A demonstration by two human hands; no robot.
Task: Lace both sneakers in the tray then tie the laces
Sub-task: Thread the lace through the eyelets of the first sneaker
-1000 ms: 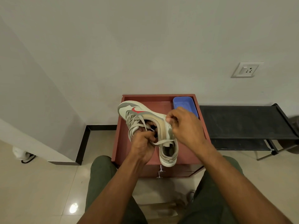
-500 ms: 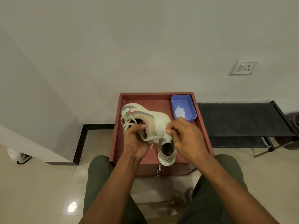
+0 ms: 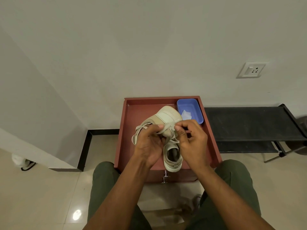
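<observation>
A cream and beige sneaker (image 3: 169,116) rests in the red-brown tray (image 3: 132,103), heel toward me and toe pointing away. Its pale flat lace (image 3: 166,128) stretches across the tongue between my two hands. My left hand (image 3: 149,143) pinches the lace on the left side and covers the eyelets there; loose loops of lace hang beside it. My right hand (image 3: 191,140) pinches the lace end just right of the tongue. The shoe's opening (image 3: 172,153) shows between my wrists. I see only one sneaker.
A blue plastic tub (image 3: 190,110) with a crumpled clear wrapper sits in the tray's far right corner. A black low rack (image 3: 249,123) stands to the right. The tray tops a small cabinet with a metal handle (image 3: 165,177), against a white wall. My knees flank it.
The sneaker has been turned so its toe points away and right instead of left. Both hands shifted up along the lace, which is now pulled taut across the tongue.
</observation>
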